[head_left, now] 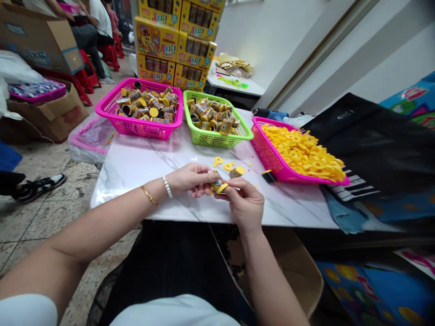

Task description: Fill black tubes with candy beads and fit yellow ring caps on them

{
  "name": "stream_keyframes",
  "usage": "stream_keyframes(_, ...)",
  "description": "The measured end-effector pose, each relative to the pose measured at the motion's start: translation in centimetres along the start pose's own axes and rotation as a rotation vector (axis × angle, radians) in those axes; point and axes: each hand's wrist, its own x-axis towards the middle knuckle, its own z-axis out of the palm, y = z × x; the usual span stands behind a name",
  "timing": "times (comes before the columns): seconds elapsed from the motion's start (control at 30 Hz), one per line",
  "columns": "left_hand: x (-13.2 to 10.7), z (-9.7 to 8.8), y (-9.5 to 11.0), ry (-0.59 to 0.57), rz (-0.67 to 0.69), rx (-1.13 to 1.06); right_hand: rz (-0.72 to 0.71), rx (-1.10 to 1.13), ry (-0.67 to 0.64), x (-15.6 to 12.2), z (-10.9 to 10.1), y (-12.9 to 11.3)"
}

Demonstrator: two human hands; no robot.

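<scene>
My left hand (190, 179) and my right hand (243, 201) meet over the near part of the marble table (142, 158). Both pinch one small printed cup (217, 183) with a yellow cap, lying sideways between their fingertips. Just beyond my hands, another small capped cup (237, 171) and two loose yellow rings (222, 163) lie on the table. A pearl bracelet and a gold bangle sit on my left wrist.
A pink basket (112, 108) and a green basket (207, 138) hold several small cups. Another pink basket (268, 156) at the right is heaped with yellow rings. Yellow cartons (176, 43) are stacked behind. Seated people and red stools are at far left; a black bag (374, 145) is at right.
</scene>
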Motion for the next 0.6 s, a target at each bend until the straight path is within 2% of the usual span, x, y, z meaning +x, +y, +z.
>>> stream_keyframes(0.1, 0.0, 0.1, 0.0, 0.031, -0.040, -0.029, -0.037, -0.121, -0.054, 0.0, 0.0, -0.2)
stream_keyframes(0.27, -0.1, 0.1, 0.2, -0.010, -0.037, -0.096, -0.109, -0.113, 0.017, -0.1, 0.1, -0.5)
stream_keyframes(0.43, -0.1, 0.3, 0.1, 0.042, -0.086, -0.080, -0.182, -0.335, -0.095, -0.4, 0.4, -1.6)
stream_keyframes(0.53, -0.1, 0.3, 0.0, -0.005, -0.082, -0.115, -0.254, -0.349, -0.039, -0.4, 0.6, -1.9)
stream_keyframes(0.6, -0.1, 0.3, -0.1, -0.014, -0.085, -0.117, -0.238, -0.307, -0.015, -0.5, 0.7, -2.0)
